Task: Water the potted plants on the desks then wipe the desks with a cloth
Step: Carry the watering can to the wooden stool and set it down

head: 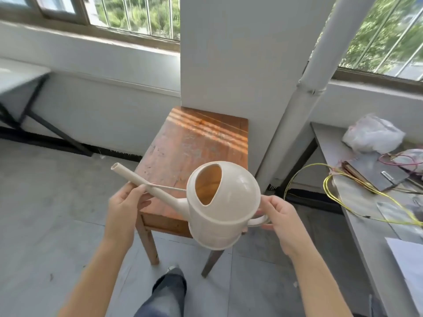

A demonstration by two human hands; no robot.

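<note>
The watering can (225, 216) is of cream plastic, with a round domed top, an oval filling hole that faces the camera, and a long thin spout (137, 179) that points up and to the left. It is in the air above a wooden stool (194, 143), slightly tilted. The left hand (124, 209) pinches the spout and the right hand (281, 220) grips the loop handle (258, 221) at the back

A small square table of worn reddish-brown wood (183, 143) stands on the grey tiled floor (45, 202), its far edge against a white pillar and striped with sunlight. To the right, a long grey table (327, 143) carries a crumpled white plastic bag (373, 133), a flat dark-grey folder (375, 172), loops of yellow wire (325, 183) and, nearest, a white paper sheet (407, 259). Far left stands a blurred white-topped table (18, 74) on a black frame.
</note>
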